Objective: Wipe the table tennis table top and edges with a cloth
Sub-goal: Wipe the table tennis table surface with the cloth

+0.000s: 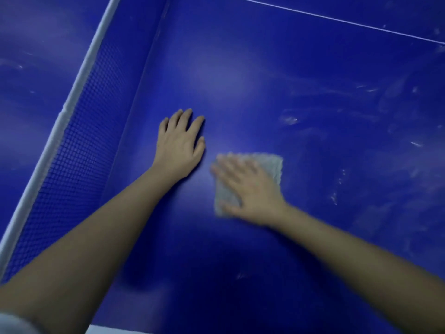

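Note:
The blue table tennis table top (301, 97) fills the view. A pale grey folded cloth (269, 165) lies flat on it near the middle. My right hand (250, 191) presses on the cloth with straight, spread fingers and is blurred by motion. Just left of the cloth, my left hand (180, 145) rests flat on the bare table, fingers straight. Whitish streaks and smudges mark the surface to the right of the cloth.
The net (79, 150) with its white top band (60, 121) runs diagonally along the left, close to my left hand. Beyond it lies the other table half (36, 56). A white line (337, 19) crosses the far top right. The table's white near edge (115, 330) shows at the bottom.

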Tool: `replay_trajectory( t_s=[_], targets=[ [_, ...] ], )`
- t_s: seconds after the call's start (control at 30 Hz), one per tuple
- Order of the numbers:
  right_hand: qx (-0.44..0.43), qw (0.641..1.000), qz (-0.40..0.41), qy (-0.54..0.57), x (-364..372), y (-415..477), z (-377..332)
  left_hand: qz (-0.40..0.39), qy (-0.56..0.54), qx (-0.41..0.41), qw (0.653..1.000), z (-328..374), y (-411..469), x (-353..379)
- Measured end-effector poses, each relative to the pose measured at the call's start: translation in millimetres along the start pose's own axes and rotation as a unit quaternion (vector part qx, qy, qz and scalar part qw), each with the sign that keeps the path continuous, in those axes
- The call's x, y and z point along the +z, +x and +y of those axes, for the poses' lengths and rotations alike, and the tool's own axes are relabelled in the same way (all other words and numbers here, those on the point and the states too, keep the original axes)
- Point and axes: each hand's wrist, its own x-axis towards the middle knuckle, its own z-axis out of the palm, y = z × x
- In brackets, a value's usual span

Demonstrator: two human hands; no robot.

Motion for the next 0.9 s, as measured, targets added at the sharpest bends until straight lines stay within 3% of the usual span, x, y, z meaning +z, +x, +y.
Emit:
replay_trajectory(
  t_s=[0.1, 0.2, 0.43, 0.57, 0.63, 0.77, 0.9],
  targets=[
    [0.148, 0.989, 0.032, -0.004, -13.9, 31.8, 57.2, 0.023, 0.008, 0.006, 1.000, 0.1, 14.5, 7.0],
    [0.192, 0.981, 0.039, 0.002, -14.0, 34.8, 49.2, 0.054, 0.001, 0.012, 0.998, -1.4, 16.4, 9.5],
    [0.020, 0.999, 0.011, 0.028, 29.9, -55.3, -120.2, 0.070, -0.011, 0.022, 0.997, -1.4, 15.4, 9.4],
    [-0.001, 0.999, -0.014, 0.032, 41.7, -91.3, -137.7, 0.072, -0.011, 0.025, 0.997, -3.5, 14.7, 11.5],
    [0.056, 0.998, -0.006, 0.025, 35.2, -99.6, -116.1, 0.073, -0.010, 0.028, 0.997, -4.3, 15.1, 12.2],
    [0.253, 0.966, 0.030, 0.031, 24.7, -126.8, -60.2, 0.077, -0.005, 0.031, 0.997, -5.3, 16.1, 13.5],
    [0.339, 0.939, 0.046, 0.035, 29.8, -138.6, -68.2, 0.085, -0.002, 0.034, 0.996, -4.1, 15.4, 16.1]
  ],
)
